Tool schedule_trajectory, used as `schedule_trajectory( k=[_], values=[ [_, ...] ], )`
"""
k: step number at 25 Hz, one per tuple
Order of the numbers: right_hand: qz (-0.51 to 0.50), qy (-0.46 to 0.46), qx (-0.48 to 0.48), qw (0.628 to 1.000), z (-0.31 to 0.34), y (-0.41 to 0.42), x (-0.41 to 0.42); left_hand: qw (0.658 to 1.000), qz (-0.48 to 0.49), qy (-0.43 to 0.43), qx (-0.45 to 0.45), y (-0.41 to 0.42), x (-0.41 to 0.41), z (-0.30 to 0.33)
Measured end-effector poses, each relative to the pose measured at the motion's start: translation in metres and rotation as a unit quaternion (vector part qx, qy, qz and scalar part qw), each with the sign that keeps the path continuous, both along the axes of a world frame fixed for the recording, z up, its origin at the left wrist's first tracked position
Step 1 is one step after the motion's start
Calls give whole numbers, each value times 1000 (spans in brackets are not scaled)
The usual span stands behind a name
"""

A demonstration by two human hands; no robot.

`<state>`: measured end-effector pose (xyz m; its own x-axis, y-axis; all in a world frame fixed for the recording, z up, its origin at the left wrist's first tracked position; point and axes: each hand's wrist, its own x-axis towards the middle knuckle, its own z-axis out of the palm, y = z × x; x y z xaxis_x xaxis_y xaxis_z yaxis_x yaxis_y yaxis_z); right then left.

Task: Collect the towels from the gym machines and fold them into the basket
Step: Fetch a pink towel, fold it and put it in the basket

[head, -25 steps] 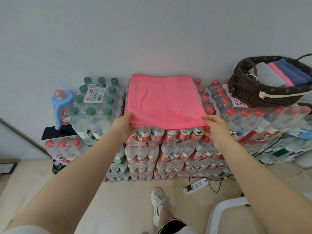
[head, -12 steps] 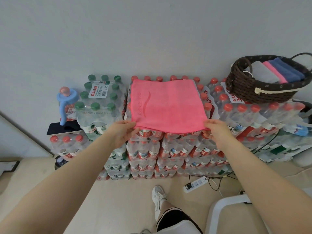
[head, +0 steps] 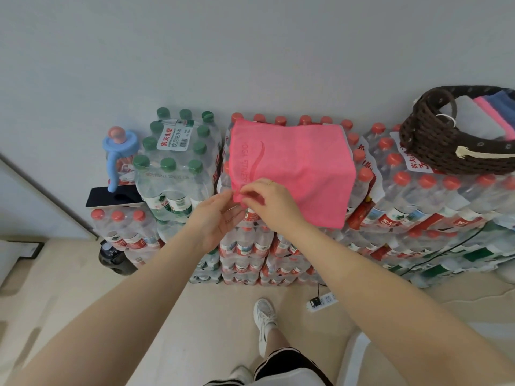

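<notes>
while pinched by left hand (head: 216, 215) and right hand (head: 271, 203), pink towel's (head: 301, 168) near-left corner (beneath them)

Open air above the bottle packs (head: 434, 196); the basket (head: 434, 151) blocks the right end.

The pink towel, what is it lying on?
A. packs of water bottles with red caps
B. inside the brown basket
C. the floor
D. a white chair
A: the pink towel is spread over the stacked red-capped water bottle packs, while both hands pinch its near left corner; the brown woven basket sits apart on the right.
</notes>
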<state>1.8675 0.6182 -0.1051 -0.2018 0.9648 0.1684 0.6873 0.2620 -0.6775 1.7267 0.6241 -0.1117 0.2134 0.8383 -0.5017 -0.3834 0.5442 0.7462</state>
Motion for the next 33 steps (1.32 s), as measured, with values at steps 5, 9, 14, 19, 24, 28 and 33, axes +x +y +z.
schedule_trajectory(
  k=[5,9,14,19,24,28,33],
  values=[
    [34,-68,126,989,-8,5,3,1000,8,10,-1,2,5,-1],
    [19,-75,178,981,-10,8,9,999,38,30,-10,8,7,-2],
    [57,-106,183,976,-18,6,9,999,27,31,0,8,8,-3],
    [61,-140,196,969,-20,3,11,999,33,15,20,5,11,1],
    [-173,-45,81,981,-11,2,44,992,41,-107,57,10,16,32],
    [-293,-92,63,949,-9,-4,81,974,-5,-205,98,8,24,59],
    [-441,55,18,895,8,-19,109,929,41,-348,116,9,27,82]
  ],
)
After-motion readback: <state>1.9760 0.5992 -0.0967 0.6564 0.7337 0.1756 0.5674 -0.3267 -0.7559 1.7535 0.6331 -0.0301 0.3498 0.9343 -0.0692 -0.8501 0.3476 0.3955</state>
